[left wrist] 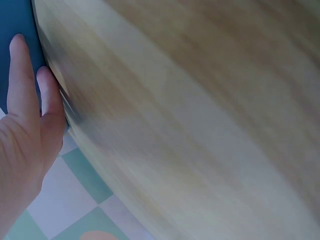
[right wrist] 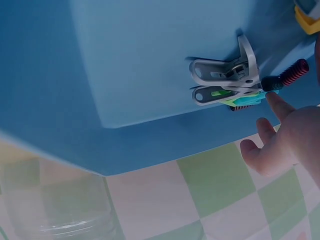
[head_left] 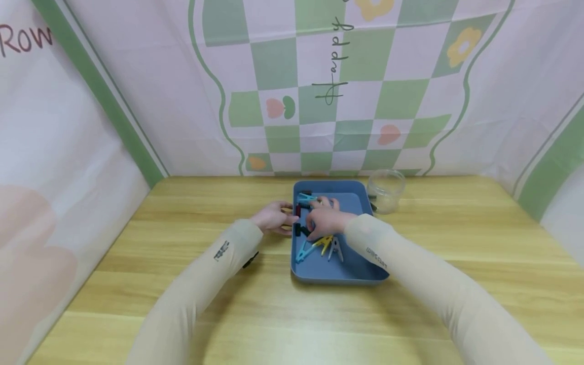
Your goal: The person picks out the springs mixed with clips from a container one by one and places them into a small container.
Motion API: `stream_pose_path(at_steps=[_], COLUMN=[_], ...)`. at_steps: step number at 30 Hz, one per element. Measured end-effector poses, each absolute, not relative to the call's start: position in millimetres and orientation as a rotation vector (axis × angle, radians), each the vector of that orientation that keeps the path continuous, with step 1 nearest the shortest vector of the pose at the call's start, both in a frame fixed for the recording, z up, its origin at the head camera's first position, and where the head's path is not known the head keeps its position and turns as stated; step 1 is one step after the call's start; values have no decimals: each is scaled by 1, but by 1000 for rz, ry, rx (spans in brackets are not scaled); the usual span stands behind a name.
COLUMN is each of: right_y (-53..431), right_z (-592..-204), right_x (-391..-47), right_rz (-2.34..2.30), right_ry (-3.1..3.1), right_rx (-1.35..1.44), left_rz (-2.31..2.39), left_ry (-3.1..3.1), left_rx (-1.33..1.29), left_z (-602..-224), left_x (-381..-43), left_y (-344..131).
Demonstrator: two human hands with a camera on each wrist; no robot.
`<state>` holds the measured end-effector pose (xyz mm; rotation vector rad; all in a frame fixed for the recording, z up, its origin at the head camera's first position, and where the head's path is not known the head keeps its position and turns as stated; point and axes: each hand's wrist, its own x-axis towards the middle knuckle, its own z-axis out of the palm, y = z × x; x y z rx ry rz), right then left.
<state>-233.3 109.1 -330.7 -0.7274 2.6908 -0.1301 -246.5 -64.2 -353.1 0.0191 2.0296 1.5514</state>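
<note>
From my head, the blue tray [head_left: 335, 272] sits on the tabletop [head_left: 296, 324], a little right of the middle of the frame. My left hand [head_left: 275, 218] is left of it, fingers extended and relaxed against the side wall, holding nothing. My right hand [head_left: 327, 220] is inside, about mid-tray, two fingers reaching toward the top of the frame. My thumb and forefinger bend in beside a small dark piece [head_left: 304, 231] at their left; I can't tell whether they pinch it. A dark red ribbed piece [head_left: 298, 210] lies along the left wall, upper left of those fingertips. An upper teal clip [head_left: 306, 197] is farther up the frame; a lower teal clip [head_left: 302, 253], a yellow clip [head_left: 326, 242] and a gray clip [head_left: 335, 242] fan out just below my right hand. A clear jar [head_left: 388, 195] stands at the tray's upper right.

From my left wrist, two fingers, far left of the frame, rest almost straight on the tray's blue wall.

From my right wrist, my hand enters at the right edge. One fingertip reaches the teal and black pieces right of center, while two gray clips [right wrist: 225, 75] lie just left of it, on the tray floor.
</note>
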Motion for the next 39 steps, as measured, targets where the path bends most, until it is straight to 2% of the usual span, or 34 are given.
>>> stream_pose_path(at_steps=[25, 39], right_y=[113, 117], right_z=[-331, -318], right_x=[-236, -238], right_rz=[-129, -194], right_ry=[2716, 2751], right_rx=[-720, -694], left_rz=[1542, 1560], left_ry=[2059, 2039], left_rx=[25, 24], left_z=[-351, -352], left_x=[-244, -244], left_y=[-63, -63])
